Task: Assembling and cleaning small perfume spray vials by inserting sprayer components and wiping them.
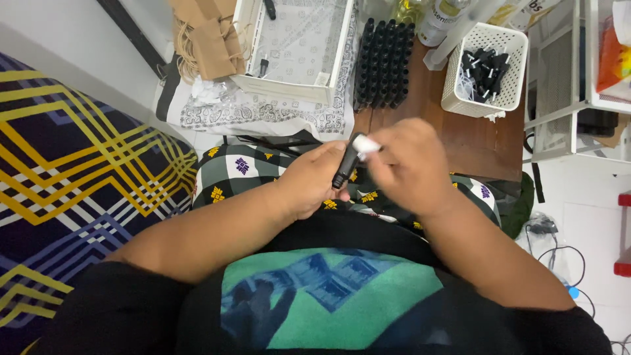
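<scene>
Your left hand (315, 181) is closed around a small black bottle (346, 164), tilted so its top faces your right hand (407, 164), whose fingers pinch a white piece at that top. Far of you, a wooden table (473, 141) carries a block of black bottles (384, 62) and 1 white basket (486, 66).

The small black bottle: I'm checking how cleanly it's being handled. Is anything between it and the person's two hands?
Nothing visible. The left hand grips the small black bottle directly, and the right hand pinches a white piece at its top end. How the right fingertips sit there is blurred.
</scene>
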